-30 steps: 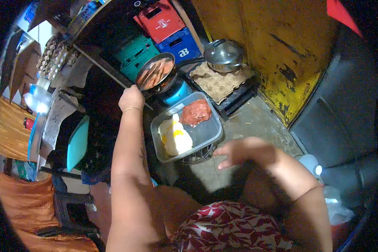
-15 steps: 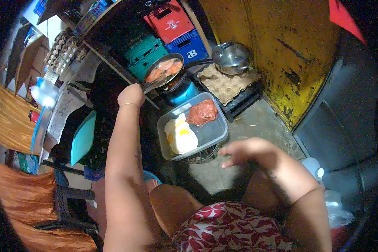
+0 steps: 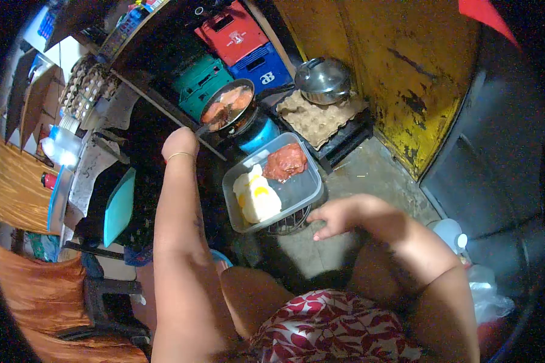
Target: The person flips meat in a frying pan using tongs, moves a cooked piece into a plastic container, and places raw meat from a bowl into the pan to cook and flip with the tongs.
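Note:
My left hand [image 3: 180, 145] is closed around the handle of a frying pan [image 3: 252, 89]. The pan is tilted above the burner, with orange-pink meat slices [image 3: 231, 104] inside. Just below it stands a clear plastic container [image 3: 239, 227]. This holds fried eggs [image 3: 259, 196] with yellow yolks on one side and a reddish mass of raw-looking meat [image 3: 286, 162] on the other. My right hand [image 3: 339, 216] is empty, fingers apart, close to the container's lower right corner.
A blue stove [image 3: 259, 140] sits beneath the pan. To its right, a lidded steel pot [image 3: 323, 81] rests on an egg tray [image 3: 312, 118]. Red [image 3: 233, 33], blue [image 3: 261, 69] and green [image 3: 203, 85] crates are stacked behind. A round wire frame [image 3: 290, 224] supports the container.
The whole scene has shifted slightly left in view. My right hand's fingers have moved a little, while my left hand keeps hold of the pan handle.

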`<state>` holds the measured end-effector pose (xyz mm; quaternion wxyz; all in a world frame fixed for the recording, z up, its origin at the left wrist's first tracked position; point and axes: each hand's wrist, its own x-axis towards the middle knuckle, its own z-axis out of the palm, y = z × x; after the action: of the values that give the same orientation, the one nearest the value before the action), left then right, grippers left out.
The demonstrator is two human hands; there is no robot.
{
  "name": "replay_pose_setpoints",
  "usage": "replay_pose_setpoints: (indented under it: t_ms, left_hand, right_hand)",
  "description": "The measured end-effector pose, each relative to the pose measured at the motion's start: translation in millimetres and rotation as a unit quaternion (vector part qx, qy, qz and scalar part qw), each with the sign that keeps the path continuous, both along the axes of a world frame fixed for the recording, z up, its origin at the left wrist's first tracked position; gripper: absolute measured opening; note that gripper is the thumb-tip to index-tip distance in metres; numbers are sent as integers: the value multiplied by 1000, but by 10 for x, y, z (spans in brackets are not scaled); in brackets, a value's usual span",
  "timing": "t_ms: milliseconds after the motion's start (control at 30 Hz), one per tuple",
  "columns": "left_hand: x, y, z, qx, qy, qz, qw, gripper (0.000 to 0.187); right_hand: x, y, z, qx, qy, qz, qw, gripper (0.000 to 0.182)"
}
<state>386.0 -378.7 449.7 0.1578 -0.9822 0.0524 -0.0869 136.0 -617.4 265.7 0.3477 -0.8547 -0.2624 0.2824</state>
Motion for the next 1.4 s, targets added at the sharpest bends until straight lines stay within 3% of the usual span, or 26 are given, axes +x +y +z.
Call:
replay_pose_setpoints:
  t_ms: [333, 667, 733, 767, 833, 933, 967, 1067, 1400]
  left_hand:
    - [63, 160, -57, -36, -6, 18, 999, 21]
    - [227, 384, 110, -53, -41, -56, 996, 22]
    - [256, 445, 147, -135, 33, -13, 990, 23]
    - [273, 445, 129, -136, 32, -12, 990, 23]
    - [332, 426, 38, -27, 49, 44, 997, 24]
    - [360, 515, -158, -3, 58, 6, 998, 27]
    - [353, 538, -261, -20, 15, 16, 1000, 27]
    - [396, 569, -332, -41, 35, 30, 998, 25]
    - [144, 516, 44, -72, -59, 20, 995, 23]
  right_hand:
    - [12, 21, 146, -34, 4, 17, 999, 75]
    - [-12, 27, 125, -41, -1, 1, 999, 75]
    - [-5, 20, 132, -44, 4, 13, 999, 76]
    - [1, 26, 135, -44, 3, 14, 999, 76]
    - [9, 30, 132, -37, 18, 20, 999, 75]
    - [6, 41, 95, -35, 13, 10, 999, 75]
    - [-7, 41, 76, -35, 15, 8, 999, 75]
    - [-20, 47, 30, -23, -23, -13, 999, 69]
    - [-3, 39, 45, -19, -23, -11, 999, 70]
